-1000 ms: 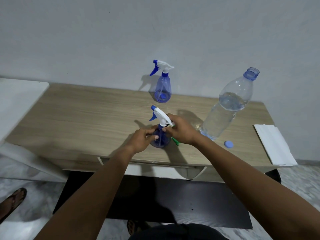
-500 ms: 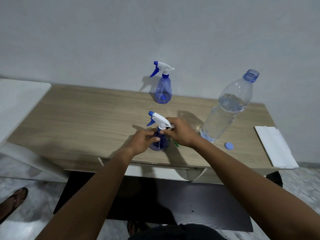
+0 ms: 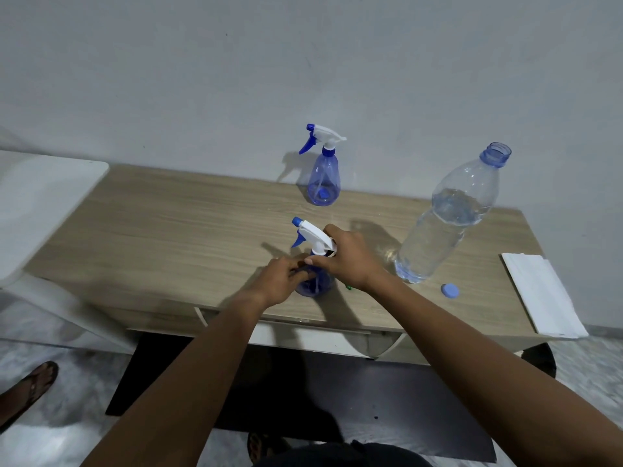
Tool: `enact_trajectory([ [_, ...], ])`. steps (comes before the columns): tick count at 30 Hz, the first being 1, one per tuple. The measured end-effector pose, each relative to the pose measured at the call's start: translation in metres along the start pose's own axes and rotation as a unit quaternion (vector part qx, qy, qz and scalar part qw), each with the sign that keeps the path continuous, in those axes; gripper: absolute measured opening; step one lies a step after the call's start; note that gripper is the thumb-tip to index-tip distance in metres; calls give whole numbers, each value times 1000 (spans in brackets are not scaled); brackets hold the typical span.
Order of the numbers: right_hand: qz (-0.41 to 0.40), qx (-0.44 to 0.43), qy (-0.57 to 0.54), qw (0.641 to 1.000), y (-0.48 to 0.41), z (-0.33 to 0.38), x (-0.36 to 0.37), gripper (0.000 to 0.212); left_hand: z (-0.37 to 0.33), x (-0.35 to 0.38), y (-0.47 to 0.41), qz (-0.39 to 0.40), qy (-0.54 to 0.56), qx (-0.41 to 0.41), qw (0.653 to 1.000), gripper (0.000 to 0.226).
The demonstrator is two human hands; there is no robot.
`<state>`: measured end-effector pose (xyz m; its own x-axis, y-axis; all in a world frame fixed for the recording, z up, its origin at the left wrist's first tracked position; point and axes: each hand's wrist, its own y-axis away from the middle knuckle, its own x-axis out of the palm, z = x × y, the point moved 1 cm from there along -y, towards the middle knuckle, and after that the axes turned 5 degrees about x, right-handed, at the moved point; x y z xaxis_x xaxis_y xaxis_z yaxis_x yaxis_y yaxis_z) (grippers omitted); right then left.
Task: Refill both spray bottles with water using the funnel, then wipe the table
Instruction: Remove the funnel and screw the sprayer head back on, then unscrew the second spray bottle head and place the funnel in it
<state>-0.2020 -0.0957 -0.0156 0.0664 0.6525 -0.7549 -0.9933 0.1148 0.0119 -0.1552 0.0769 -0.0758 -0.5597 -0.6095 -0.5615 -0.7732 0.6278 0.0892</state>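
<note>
We see a long light-wood table (image 3: 151, 230) against a grey wall; its left half lies bare, with open run out to the left edge, which sits beside a white surface (image 3: 40, 203). A tall clear plastic water bottle (image 3: 441, 227), uncapped and partly full, stands right of centre, well clear of the front edge. A folded white cloth (image 3: 539, 294) lies at the far right end, its near corner overhanging the front edge. A translucent blue spray bottle with white trigger head (image 3: 323, 176) stands alone at the back by the wall. A second like spray bottle (image 3: 312, 261) stands near the front edge, centre. Our left hand (image 3: 278, 281) is wrapped round its body; our right hand (image 3: 347, 261) is curled over its neck, below the trigger head. A green sliver (image 3: 349, 287) shows under the right wrist; what it is we cannot tell. A small round blue cap (image 3: 450, 291) lies loose between the water bottle and the cloth.
</note>
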Motion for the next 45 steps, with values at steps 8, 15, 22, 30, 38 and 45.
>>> enact_trajectory([
  [8, 70, 16, -62, 995, 2, -10, -13, 17, 1, 0, 2, -1, 4, 24, 1000, 26],
  [15, 53, 30, -79, 995, 3, -8, -8, 29, -2, 0, 1, 3, -9, 14, 1000, 23],
  [22, 19, 62, -84, 994, 4, -6, -3, 32, 1, 1, 1, 4, -12, -3, 1000, 24],
  [30, 61, 47, -149, 986, 6, -13, -9, 14, -2, 1, 2, 10, -9, 13, 1000, 27],
  [38, -70, 9, -288, 955, -8, 18, -71, 27, -1, 2, 2, 15, -27, -18, 999, 33],
  [45, -141, 52, -100, 983, -43, -3, -91, 29, 4, 2, -3, 18, -29, -22, 999, 45],
])
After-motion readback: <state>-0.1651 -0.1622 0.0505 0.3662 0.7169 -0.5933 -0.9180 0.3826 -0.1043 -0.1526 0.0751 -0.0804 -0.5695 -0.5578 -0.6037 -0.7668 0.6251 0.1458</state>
